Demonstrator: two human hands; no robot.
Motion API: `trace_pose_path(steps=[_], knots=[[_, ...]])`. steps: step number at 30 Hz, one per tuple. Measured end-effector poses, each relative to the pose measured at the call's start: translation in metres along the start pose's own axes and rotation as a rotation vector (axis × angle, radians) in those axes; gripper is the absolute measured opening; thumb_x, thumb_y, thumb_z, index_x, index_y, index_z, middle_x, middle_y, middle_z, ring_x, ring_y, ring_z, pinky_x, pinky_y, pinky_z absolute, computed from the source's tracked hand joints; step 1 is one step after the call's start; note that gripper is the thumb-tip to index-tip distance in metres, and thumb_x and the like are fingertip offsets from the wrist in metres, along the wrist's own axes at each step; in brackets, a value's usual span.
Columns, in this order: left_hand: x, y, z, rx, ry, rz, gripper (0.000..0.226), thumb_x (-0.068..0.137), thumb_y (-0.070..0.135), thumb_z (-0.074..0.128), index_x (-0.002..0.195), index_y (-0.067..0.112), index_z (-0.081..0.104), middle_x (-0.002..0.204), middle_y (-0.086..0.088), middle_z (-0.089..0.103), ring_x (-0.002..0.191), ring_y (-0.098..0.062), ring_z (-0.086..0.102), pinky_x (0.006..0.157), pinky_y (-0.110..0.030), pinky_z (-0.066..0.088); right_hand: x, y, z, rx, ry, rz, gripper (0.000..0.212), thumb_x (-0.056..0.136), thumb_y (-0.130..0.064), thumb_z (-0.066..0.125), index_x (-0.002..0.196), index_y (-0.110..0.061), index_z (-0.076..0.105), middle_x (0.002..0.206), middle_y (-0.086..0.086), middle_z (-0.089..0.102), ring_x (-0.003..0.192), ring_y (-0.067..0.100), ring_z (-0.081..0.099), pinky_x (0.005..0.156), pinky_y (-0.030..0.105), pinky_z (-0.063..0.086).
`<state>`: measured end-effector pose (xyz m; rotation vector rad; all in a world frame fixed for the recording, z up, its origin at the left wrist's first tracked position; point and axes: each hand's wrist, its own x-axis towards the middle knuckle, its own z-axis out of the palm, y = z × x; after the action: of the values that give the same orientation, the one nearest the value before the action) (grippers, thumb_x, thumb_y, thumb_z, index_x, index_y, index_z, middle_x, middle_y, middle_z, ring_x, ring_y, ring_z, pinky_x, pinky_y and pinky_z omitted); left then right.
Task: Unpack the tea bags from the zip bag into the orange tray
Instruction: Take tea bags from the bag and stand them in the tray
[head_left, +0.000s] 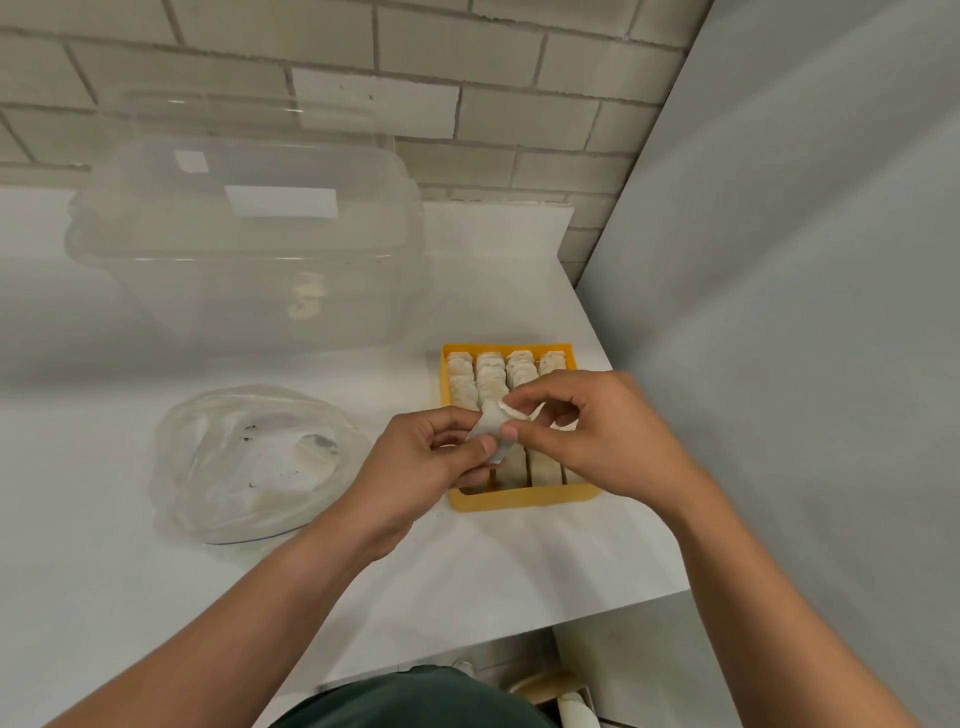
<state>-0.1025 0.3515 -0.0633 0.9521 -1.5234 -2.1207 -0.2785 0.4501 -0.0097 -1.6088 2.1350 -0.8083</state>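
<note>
The orange tray (522, 500) sits on the white counter, right of centre, with several rows of tea bags (491, 374) packed in it. Above its near half, both hands pinch one pale tea bag (493, 423): my left hand (426, 462) holds its lower left edge, and my right hand (587, 431) pinches its upper right side. The clear zip bag (249, 462) lies crumpled to the left, with one tea bag (317, 452) and some loose crumbs visible inside. The hands hide the middle of the tray.
A large clear plastic container (244, 244) stands at the back left against a brick wall (415, 62). A grey panel (805, 312) rises along the counter's right side. The counter's front edge (519, 631) runs below the tray.
</note>
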Motion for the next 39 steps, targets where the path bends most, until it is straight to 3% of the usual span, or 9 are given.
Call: trace_pose_path(steps=[4, 6, 10, 15, 20, 23, 27, 35, 39], knots=[[0.003, -0.003, 0.007, 0.183, 0.042, 0.055, 0.019, 0.091, 0.015, 0.078, 0.105, 0.026, 0.079, 0.103, 0.002, 0.079, 0.103, -0.015, 0.074, 0.092, -0.027, 0.058, 0.002, 0.010, -0.006, -0.069, 0.050, -0.042, 0.010, 0.094, -0.031, 0.073, 0.101, -0.030, 0.080, 0.093, -0.020, 0.076, 0.084, 0.002, 0.067, 0.081, 0.029, 0.055], [0.006, -0.007, 0.008, 0.330, 0.082, 0.083, 0.034, 0.086, 0.023, 0.083, 0.115, 0.039, 0.072, 0.119, 0.017, 0.072, 0.115, -0.004, 0.065, 0.095, -0.020, 0.051, 0.004, 0.020, -0.011, -0.093, 0.096, -0.014, 0.011, 0.095, -0.031, 0.071, 0.102, -0.030, 0.079, 0.093, -0.019, 0.076, 0.082, 0.002, 0.066, 0.081, 0.029, 0.054], [0.011, -0.018, 0.007, 0.594, 0.111, 0.081, 0.080, 0.077, 0.033, 0.090, 0.146, 0.039, 0.050, 0.150, 0.017, 0.044, 0.132, -0.006, 0.044, 0.111, -0.035, 0.044, 0.005, 0.051, -0.017, -0.260, 0.099, 0.035, 0.014, 0.099, -0.033, 0.065, 0.106, -0.032, 0.076, 0.100, -0.017, 0.076, 0.084, 0.006, 0.066, 0.081, 0.036, 0.056], [0.017, -0.030, 0.008, 0.756, 0.091, 0.042, 0.104, 0.076, 0.035, 0.091, 0.160, 0.027, 0.030, 0.164, 0.008, 0.029, 0.147, -0.020, 0.040, 0.116, -0.037, 0.042, 0.000, 0.083, -0.024, -0.362, -0.096, 0.144, 0.017, 0.101, -0.033, 0.061, 0.110, -0.033, 0.075, 0.105, -0.015, 0.075, 0.089, 0.006, 0.063, 0.083, 0.035, 0.056], [0.025, -0.038, 0.009, 0.809, 0.135, 0.047, 0.106, 0.076, 0.031, 0.090, 0.162, 0.020, 0.028, 0.164, 0.004, 0.028, 0.145, -0.022, 0.043, 0.116, -0.038, 0.042, -0.003, 0.098, -0.027, -0.348, -0.277, 0.180, 0.019, 0.101, -0.029, 0.063, 0.113, -0.027, 0.077, 0.092, -0.017, 0.070, 0.076, -0.002, 0.060, 0.078, 0.021, 0.050], [0.028, -0.039, 0.009, 0.807, 0.147, 0.043, 0.107, 0.075, 0.029, 0.091, 0.161, 0.017, 0.029, 0.162, 0.002, 0.031, 0.139, -0.022, 0.050, 0.114, -0.037, 0.045, -0.002, 0.105, -0.022, -0.401, -0.322, 0.163, 0.020, 0.101, -0.028, 0.061, 0.113, -0.028, 0.077, 0.100, -0.015, 0.072, 0.081, 0.002, 0.061, 0.081, 0.028, 0.053], [0.030, -0.041, 0.008, 0.777, 0.159, 0.047, 0.104, 0.071, 0.028, 0.093, 0.158, 0.019, 0.036, 0.156, 0.002, 0.038, 0.132, -0.020, 0.055, 0.111, -0.036, 0.048, 0.001, 0.109, -0.012, -0.586, -0.302, 0.082, 0.024, 0.104, -0.030, 0.053, 0.114, -0.031, 0.075, 0.114, -0.008, 0.065, 0.104, 0.019, 0.063, 0.079, 0.037, 0.053], [0.032, -0.042, 0.006, 0.745, 0.158, 0.039, 0.105, 0.070, 0.029, 0.094, 0.158, 0.021, 0.037, 0.154, 0.004, 0.041, 0.133, -0.017, 0.054, 0.110, -0.033, 0.048, 0.000, 0.120, 0.004, -0.700, -0.103, -0.021, 0.025, 0.104, -0.032, 0.053, 0.112, -0.024, 0.076, 0.106, -0.005, 0.062, 0.096, 0.022, 0.063, 0.062, 0.028, 0.038], [0.033, -0.043, 0.005, 0.761, 0.151, 0.033, 0.106, 0.069, 0.031, 0.094, 0.158, 0.019, 0.038, 0.154, 0.002, 0.042, 0.132, -0.018, 0.055, 0.111, -0.037, 0.048, 0.000, 0.122, 0.007, -0.702, -0.120, -0.024, 0.025, 0.104, -0.032, 0.053, 0.116, -0.027, 0.075, 0.108, -0.005, 0.062, 0.099, 0.023, 0.062, 0.066, 0.031, 0.048]])
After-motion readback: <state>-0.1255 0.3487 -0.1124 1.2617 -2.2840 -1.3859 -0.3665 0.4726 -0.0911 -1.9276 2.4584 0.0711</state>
